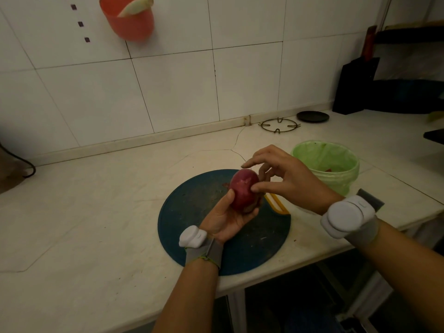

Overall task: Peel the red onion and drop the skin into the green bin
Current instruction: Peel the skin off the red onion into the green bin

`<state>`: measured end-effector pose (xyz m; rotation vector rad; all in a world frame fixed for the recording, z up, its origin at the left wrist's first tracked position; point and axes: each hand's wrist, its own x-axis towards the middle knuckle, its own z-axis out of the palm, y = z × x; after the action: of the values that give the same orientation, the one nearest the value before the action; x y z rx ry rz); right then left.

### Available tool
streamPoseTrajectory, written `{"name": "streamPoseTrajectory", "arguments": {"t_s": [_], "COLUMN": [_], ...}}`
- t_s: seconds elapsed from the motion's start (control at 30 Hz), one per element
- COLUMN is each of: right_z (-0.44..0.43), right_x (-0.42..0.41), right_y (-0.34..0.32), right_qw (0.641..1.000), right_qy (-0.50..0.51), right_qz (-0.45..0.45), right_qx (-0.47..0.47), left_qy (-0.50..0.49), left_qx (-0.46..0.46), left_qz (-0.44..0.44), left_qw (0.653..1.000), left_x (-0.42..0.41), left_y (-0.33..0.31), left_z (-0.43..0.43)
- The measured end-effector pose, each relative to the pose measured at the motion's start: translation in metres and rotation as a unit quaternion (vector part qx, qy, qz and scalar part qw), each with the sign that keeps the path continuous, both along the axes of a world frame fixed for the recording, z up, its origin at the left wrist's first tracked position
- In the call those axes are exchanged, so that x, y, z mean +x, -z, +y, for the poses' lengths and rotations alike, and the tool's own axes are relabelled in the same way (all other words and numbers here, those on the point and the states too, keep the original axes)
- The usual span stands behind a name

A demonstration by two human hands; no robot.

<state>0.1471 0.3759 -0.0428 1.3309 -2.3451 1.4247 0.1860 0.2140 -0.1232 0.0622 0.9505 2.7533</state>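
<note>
Cupped in your left hand [224, 218], palm up, the red onion [243, 189] sits above the round dark blue cutting board [192, 219], your thumb pressed along its left side and your fingers wrapped under it. Your right hand [286, 177] comes in from the right with its thumb tip touching the onion's front face and the other fingers spread loosely over the top; it is picking at the surface, not closed around anything you could call a grip. Pale scraped patches show on the onion's purple skin. Just behind your hands, a yellow-handled tool [277, 204] lies on the board's right edge, partly hidden by the onion and your right hand. The green bin [336, 181], lined with a green bag, stands on the pale counter [96, 212] just right of the board, behind your right wrist, with a small red scrap inside. Farther back lie a metal burner ring [278, 126] and a dark flat lid [312, 116] near the tiled wall, where an orange cup [129, 20] hangs.
</note>
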Motion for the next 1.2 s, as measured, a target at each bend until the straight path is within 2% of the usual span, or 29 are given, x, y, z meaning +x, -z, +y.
{"name": "streamPoseTrajectory", "arguments": {"t_s": [0.33, 0.77, 0.97, 1.1, 1.2], "right_z": [-0.01, 0.004, 0.008, 0.009, 0.006], "right_x": [0.002, 0.004, 0.006, 0.008, 0.012], "right_y": [0.003, 0.012, 0.012, 0.009, 0.006], "right_qw": [1.0, 0.999, 0.998, 0.997, 0.99], "right_qy": [0.012, -0.009, -0.021, -0.05, -0.076], "right_qz": [-0.008, -0.045, -0.039, -0.055, -0.113], "right_qx": [-0.018, 0.018, 0.038, 0.013, -0.044], "left_qy": [0.028, -0.005, -0.018, -0.015, -0.011], "left_qx": [0.016, 0.057, 0.041, 0.041, 0.023], "left_qz": [-0.001, -0.01, 0.005, 0.012, 0.03], "left_qw": [0.999, 0.998, 0.999, 0.999, 0.999], "left_x": [0.001, -0.001, -0.003, -0.004, -0.006], "left_y": [0.0, -0.003, 0.0, 0.002, 0.003], "left_z": [0.0, 0.0, 0.0, -0.001, -0.002]}}
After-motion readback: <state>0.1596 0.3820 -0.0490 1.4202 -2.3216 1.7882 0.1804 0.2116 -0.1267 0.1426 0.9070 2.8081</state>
